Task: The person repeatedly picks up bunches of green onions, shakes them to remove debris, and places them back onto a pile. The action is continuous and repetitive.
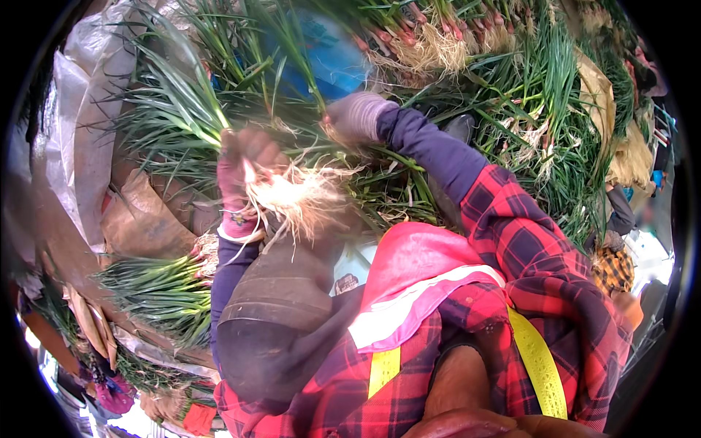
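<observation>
My left hand (253,147), in a pink knitted cuff, is closed around a bunch of spring onions (191,104). Their green leaves fan out to the upper left, and their pale roots (298,200) hang over my knee. To the right of it, my right hand (350,117), blurred and in a light knitted cuff, grips a spring onion (315,90) near its reddish base. Loose green leaves (405,197) lie below the two hands, between my legs.
Spring onions with reddish bulbs (438,38) lie at the top beside a blue plastic sheet (328,49). More are heaped at right (539,120). A bundle (164,290) rests at lower left, near brown sacking (145,219) and white plastic sheeting (82,120). Another person (613,257) is at far right.
</observation>
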### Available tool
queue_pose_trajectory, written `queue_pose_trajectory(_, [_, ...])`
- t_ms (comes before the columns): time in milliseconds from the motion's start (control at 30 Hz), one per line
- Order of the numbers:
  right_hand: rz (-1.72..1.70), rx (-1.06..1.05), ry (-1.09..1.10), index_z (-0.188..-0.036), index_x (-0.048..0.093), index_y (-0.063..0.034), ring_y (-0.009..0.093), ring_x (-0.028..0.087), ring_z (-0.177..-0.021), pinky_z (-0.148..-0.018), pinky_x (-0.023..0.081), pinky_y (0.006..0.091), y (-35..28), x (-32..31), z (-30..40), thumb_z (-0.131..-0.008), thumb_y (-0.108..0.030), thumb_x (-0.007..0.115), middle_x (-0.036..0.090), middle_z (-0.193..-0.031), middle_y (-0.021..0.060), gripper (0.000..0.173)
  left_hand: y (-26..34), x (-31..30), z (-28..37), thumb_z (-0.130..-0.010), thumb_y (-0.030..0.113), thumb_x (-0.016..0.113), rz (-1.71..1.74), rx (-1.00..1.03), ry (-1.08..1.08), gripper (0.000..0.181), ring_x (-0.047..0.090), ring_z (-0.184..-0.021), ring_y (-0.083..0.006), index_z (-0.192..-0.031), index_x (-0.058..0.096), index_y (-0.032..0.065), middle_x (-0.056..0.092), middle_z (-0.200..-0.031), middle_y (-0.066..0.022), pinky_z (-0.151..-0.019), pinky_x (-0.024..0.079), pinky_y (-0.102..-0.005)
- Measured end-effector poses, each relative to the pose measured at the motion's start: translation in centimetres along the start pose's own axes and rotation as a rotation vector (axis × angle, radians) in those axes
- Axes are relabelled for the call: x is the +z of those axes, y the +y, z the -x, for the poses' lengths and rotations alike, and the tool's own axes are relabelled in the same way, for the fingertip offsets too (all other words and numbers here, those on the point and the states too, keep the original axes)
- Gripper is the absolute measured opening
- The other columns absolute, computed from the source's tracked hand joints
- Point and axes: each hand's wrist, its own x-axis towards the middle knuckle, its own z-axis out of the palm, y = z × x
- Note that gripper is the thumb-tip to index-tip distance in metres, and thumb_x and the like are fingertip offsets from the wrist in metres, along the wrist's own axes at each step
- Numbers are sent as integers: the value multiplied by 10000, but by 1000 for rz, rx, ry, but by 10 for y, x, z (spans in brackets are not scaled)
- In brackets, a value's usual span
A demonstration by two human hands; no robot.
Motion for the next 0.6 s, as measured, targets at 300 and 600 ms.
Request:
queue_pose_trajectory(300, [79,513,453,-1014,548,-64,198,565,-694,-638,461,297,64,-49,-41,-844,-264,374,591,-920,92,315,-8,0,-5,-785,253,550,-264,12,155,279,529,-838,-255,-959,518,38,528,-930,-127,-699,477,-391])
queue_pose_trajectory(600, [-742,-325,292,-808,584,-27,126,529,-613,-566,443,248,-5,-6,29,-750,-224,594,570,-678,37,206,-15,-1,-3,-799,234,514,-655,-3,471,458,460,-1030,-278,-1154,394,-28,453,-1120,-178,-805,434,-412])
